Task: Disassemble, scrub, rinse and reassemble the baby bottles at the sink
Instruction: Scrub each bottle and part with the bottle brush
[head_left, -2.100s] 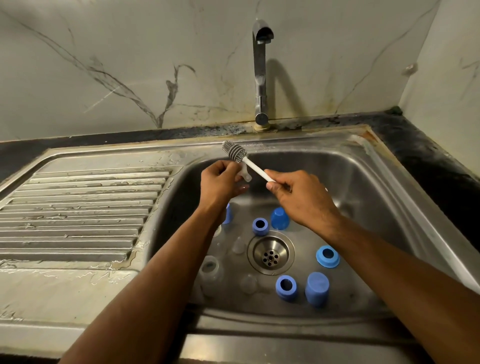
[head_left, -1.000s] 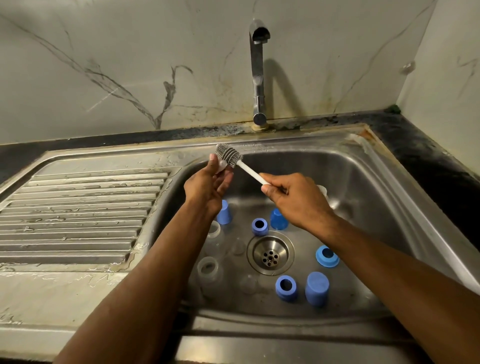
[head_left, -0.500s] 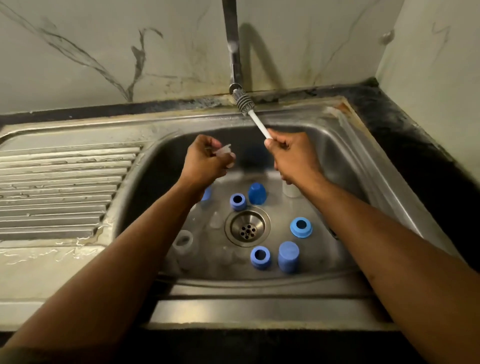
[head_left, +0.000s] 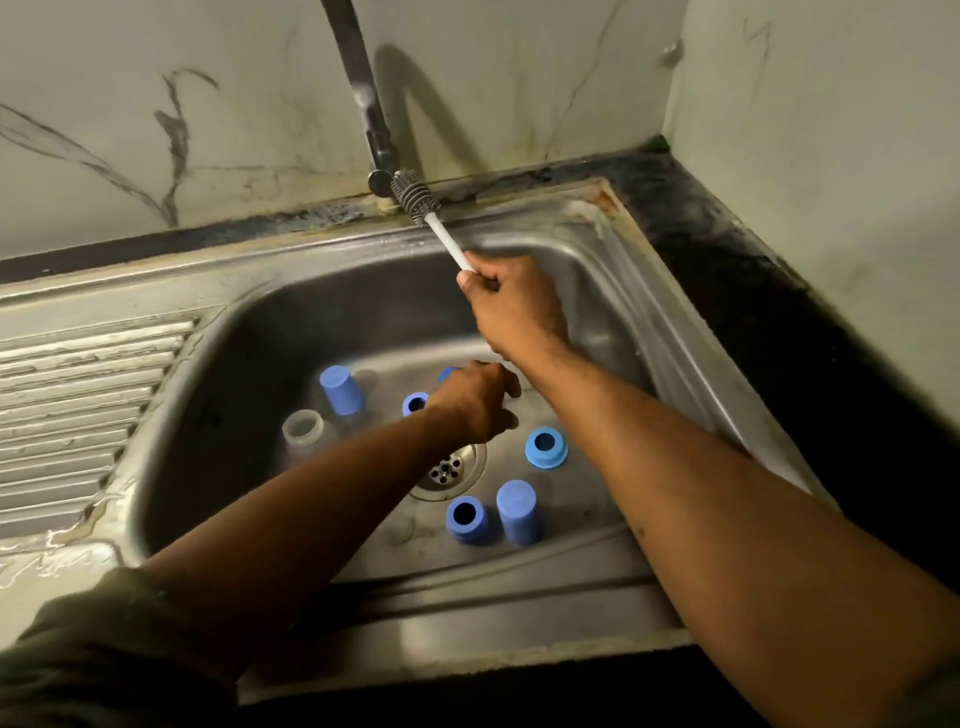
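Both forearms are bare from the wrist up to where they leave the view. The left hand (head_left: 475, 402) and the right hand (head_left: 514, 306) carry no rings, watch or gloves that can be seen. At the lower left corner a dark olive-green sleeve (head_left: 104, 649) of soft, creased cloth is bunched up round the left upper arm, its rolled edge ending above the elbow.

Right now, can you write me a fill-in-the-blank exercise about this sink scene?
1. The right hand holds a ____ by its white handle.
2. Its bristle head is beside the foot of the ____.
3. The left hand reaches low inside the ____.
4. The caps and rings are ____ in colour.

Missing words: brush; tap; sink; blue
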